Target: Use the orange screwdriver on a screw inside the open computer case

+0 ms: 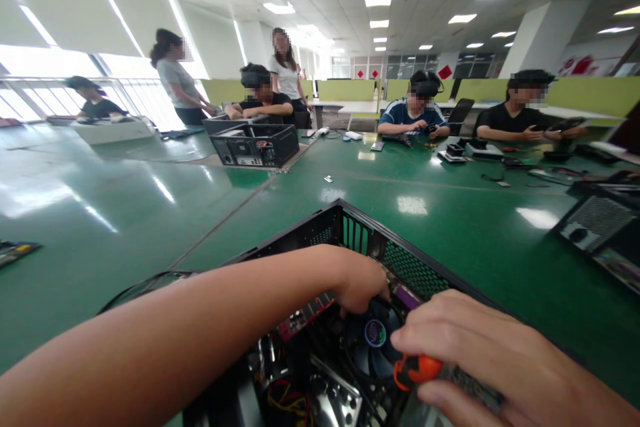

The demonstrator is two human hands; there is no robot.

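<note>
An open black computer case (330, 217) is right in front of me. Inside it is a dark CPU cooler fan (363, 343) with a round sticker on its hub. My left hand (361, 280) reaches across into the case, fingers bent down at the fan's far edge; their tips are hidden, and I cannot make out what they grip. Just right of the fan, my right hand (465, 340) is closed around a screwdriver with an orange and black handle (417, 370). Its tip does not show.
Yellow and red cables (287, 400) and a shiny metal bracket (335, 400) lie inside the case. Another computer case (255, 145) stands across the green table (380, 180), with a third (600, 227) at right. Several people sit or stand around the table. A small white piece (328, 179) lies beyond my case.
</note>
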